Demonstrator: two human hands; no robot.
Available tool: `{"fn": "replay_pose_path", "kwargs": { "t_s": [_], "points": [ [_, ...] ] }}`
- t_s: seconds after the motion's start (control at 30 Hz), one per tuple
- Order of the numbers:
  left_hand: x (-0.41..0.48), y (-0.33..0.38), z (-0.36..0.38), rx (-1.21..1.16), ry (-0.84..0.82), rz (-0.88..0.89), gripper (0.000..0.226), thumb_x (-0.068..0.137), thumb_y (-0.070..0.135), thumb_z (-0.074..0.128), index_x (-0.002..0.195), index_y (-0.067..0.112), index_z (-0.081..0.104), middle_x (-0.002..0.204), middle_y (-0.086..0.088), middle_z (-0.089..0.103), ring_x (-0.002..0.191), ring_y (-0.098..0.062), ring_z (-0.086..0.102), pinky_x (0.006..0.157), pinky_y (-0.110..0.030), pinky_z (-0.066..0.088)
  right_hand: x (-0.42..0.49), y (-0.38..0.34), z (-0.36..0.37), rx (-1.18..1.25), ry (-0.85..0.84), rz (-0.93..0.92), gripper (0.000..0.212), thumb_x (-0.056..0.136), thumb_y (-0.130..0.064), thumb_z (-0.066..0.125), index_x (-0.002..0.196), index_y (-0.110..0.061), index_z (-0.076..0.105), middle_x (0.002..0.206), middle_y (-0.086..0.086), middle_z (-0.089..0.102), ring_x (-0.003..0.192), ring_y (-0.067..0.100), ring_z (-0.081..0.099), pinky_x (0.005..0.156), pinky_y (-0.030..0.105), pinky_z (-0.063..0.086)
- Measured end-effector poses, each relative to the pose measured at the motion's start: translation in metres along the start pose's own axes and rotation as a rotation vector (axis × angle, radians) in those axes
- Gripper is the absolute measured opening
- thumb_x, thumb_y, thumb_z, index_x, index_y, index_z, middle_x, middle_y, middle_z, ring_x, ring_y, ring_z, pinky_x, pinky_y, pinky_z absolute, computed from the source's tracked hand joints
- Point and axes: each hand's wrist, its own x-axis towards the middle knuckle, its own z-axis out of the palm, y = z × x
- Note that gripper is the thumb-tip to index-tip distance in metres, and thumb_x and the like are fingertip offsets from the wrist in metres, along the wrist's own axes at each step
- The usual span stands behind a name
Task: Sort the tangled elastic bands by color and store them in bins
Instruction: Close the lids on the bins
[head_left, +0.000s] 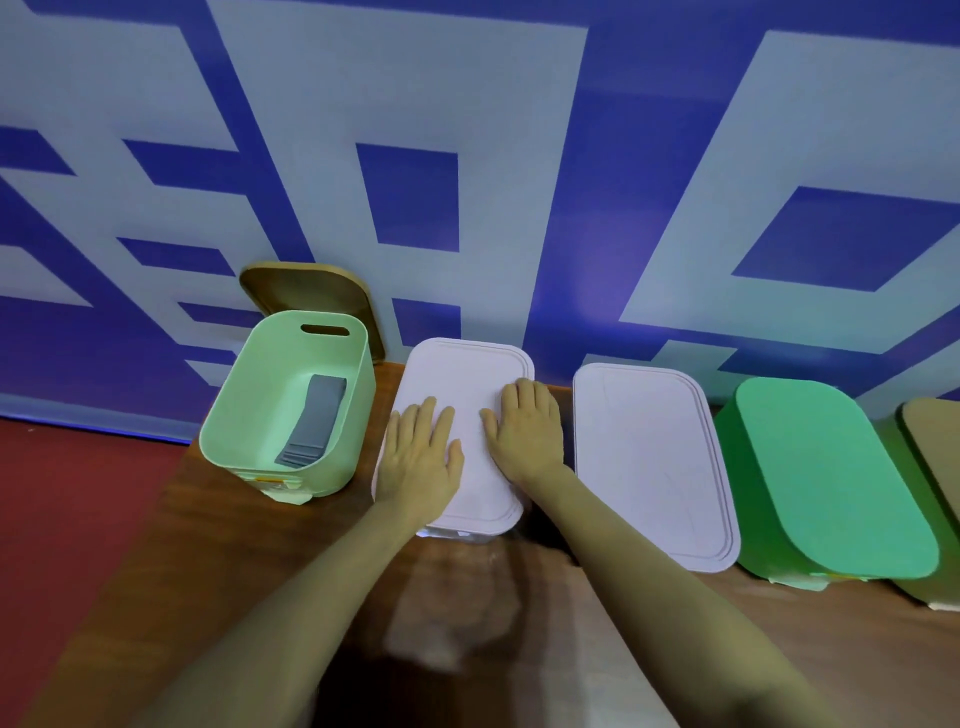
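A row of bins stands on the wooden table (218, 561) against the wall. At the left an open light-green bin (244, 410) holds grey elastic bands (314, 421). Beside it sits a bin closed by a pale pink lid (467, 374). My left hand (418, 460) and my right hand (527, 428) both lie flat on that lid, palms down and fingers spread, holding nothing. What is inside the closed bins is hidden.
A wooden lid (306, 288) leans on the wall behind the open bin. To the right stand a second pink-lidded bin (654, 462), a green-lidded bin (831, 478) and a tan-lidded one (935, 457) at the frame edge. Red floor (62, 519) lies left of the table.
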Motion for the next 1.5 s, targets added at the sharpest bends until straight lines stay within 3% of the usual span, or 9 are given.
{"fn": "replay_pose_path", "kwargs": {
  "t_s": [0.1, 0.17, 0.23, 0.37, 0.47, 0.6, 0.83, 1.13, 1.5],
  "points": [
    [0.0, -0.002, 0.002, -0.01, -0.016, -0.005, 0.051, 0.092, 0.034, 0.03, 0.125, 0.011, 0.059, 0.129, -0.014, 0.059, 0.116, -0.034, 0.058, 0.1, -0.052, 0.042, 0.015, -0.001, -0.003, 0.054, 0.0, -0.033, 0.04, 0.091, -0.032, 0.042, 0.117, -0.003, 0.053, 0.122, 0.022, 0.053, 0.113, 0.038, 0.051, 0.099, 0.044, 0.042],
    [0.0, -0.002, 0.001, -0.024, -0.033, -0.017, 0.054, 0.097, 0.036, 0.02, 0.127, 0.011, 0.058, 0.13, -0.013, 0.058, 0.118, -0.033, 0.057, 0.101, -0.051, 0.041, 0.016, 0.001, 0.002, 0.058, -0.082, -0.058, 0.053, 0.098, -0.034, 0.027, 0.143, -0.007, 0.03, 0.15, 0.022, 0.028, 0.138, 0.036, 0.027, 0.115, 0.043, 0.021],
    [-0.001, -0.001, 0.0, -0.019, -0.038, -0.03, 0.055, 0.096, 0.036, 0.02, 0.127, 0.012, 0.058, 0.131, -0.011, 0.058, 0.12, -0.032, 0.055, 0.102, -0.05, 0.04, 0.017, 0.005, 0.009, 0.062, -0.142, -0.057, 0.057, 0.101, -0.036, 0.019, 0.15, -0.009, 0.005, 0.158, 0.014, 0.003, 0.146, 0.028, 0.003, 0.118, 0.038, 0.002],
    [0.001, 0.0, 0.004, -0.018, -0.052, -0.064, 0.054, 0.089, 0.036, 0.032, 0.127, 0.007, 0.056, 0.133, -0.011, 0.056, 0.122, -0.029, 0.054, 0.105, -0.048, 0.038, 0.015, 0.005, 0.013, 0.014, -0.139, -0.067, 0.062, 0.098, -0.043, 0.006, 0.149, -0.008, -0.001, 0.158, 0.012, -0.001, 0.147, 0.027, -0.002, 0.118, 0.037, -0.003],
    [0.001, -0.001, 0.006, -0.035, -0.042, -0.051, 0.053, 0.089, 0.036, 0.033, 0.124, 0.005, 0.058, 0.132, -0.012, 0.057, 0.122, -0.029, 0.054, 0.105, -0.049, 0.039, 0.015, 0.005, 0.013, 0.012, -0.148, -0.07, 0.07, 0.091, -0.048, -0.002, 0.15, -0.01, 0.0, 0.158, 0.011, 0.0, 0.147, 0.027, 0.0, 0.118, 0.039, -0.002],
    [0.006, -0.008, -0.002, -0.126, -0.015, -0.017, 0.051, 0.086, 0.039, 0.037, 0.115, 0.005, 0.062, 0.12, -0.011, 0.063, 0.108, -0.031, 0.061, 0.096, -0.042, 0.048, 0.02, 0.002, 0.001, -0.068, -0.165, -0.083, 0.059, 0.099, -0.042, 0.019, 0.149, -0.011, 0.012, 0.157, 0.013, 0.011, 0.145, 0.03, 0.008, 0.116, 0.052, 0.003],
    [0.037, -0.009, -0.047, -0.181, -0.129, -0.067, 0.032, 0.095, 0.024, 0.042, 0.125, 0.015, 0.049, 0.13, -0.005, 0.048, 0.121, -0.024, 0.042, 0.103, -0.035, 0.033, 0.033, -0.02, -0.03, -0.116, -0.235, -0.007, 0.045, 0.096, -0.034, 0.036, 0.137, -0.014, 0.035, 0.147, 0.011, 0.03, 0.139, 0.03, 0.021, 0.111, 0.064, 0.005],
    [0.033, -0.113, -0.09, -0.257, -0.059, -0.193, 0.028, 0.093, 0.018, 0.044, 0.118, 0.014, 0.056, 0.127, -0.007, 0.053, 0.119, -0.026, 0.046, 0.098, -0.038, 0.037, 0.06, -0.109, -0.055, -0.016, -0.085, -0.192, 0.038, 0.094, -0.023, 0.046, 0.13, -0.012, 0.049, 0.133, 0.011, 0.049, 0.125, 0.03, 0.04, 0.107, 0.041, 0.031],
    [0.01, -0.266, -0.074, -0.365, -0.218, -0.263, 0.041, 0.09, 0.01, 0.044, 0.13, 0.013, 0.044, 0.133, -0.011, 0.044, 0.124, -0.03, 0.042, 0.096, -0.041, 0.041, 0.118, -0.254, -0.032, 0.007, 0.035, -0.089, 0.068, 0.087, -0.005, 0.05, 0.147, -0.019, 0.021, 0.15, 0.011, 0.025, 0.127, 0.035, 0.039, 0.093, 0.043, 0.047]
  ]
}}
